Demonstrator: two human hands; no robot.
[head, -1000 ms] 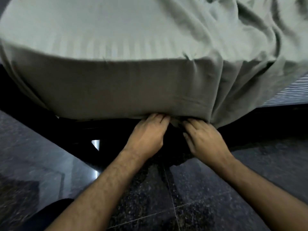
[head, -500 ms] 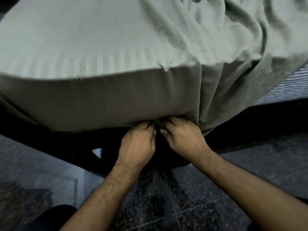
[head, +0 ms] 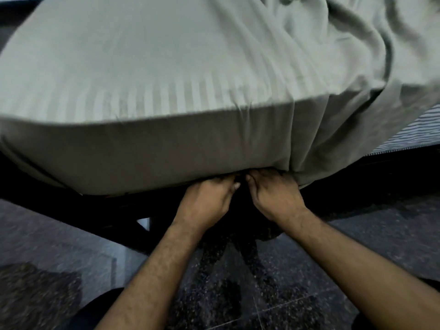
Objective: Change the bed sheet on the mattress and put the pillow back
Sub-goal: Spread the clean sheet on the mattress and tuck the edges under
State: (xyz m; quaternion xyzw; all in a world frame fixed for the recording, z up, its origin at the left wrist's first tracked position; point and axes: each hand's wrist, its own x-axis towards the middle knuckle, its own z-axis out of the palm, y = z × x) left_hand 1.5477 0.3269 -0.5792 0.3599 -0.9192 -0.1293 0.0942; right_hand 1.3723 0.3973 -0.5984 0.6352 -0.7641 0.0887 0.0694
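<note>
A pale grey-green striped bed sheet (head: 166,75) covers the mattress top and hangs down its near side. My left hand (head: 204,201) and my right hand (head: 276,198) sit side by side at the sheet's lower edge, fingers curled under the mattress bottom with the fabric. The fingertips are hidden beneath the mattress. To the right of my right hand the sheet bunches in loose vertical folds (head: 316,139). The striped bare mattress (head: 404,136) shows at the right, uncovered. No pillow is in view.
A dark bed frame (head: 107,210) runs under the mattress. The floor (head: 381,239) is dark speckled polished stone. Loose sheet folds pile at the upper right (head: 357,32). A dark mat or rug (head: 35,296) lies at the lower left.
Both hands have drawn closer together and pushed further under the mattress edge. The view has shifted, with the bed's corner folds now nearer my right hand.
</note>
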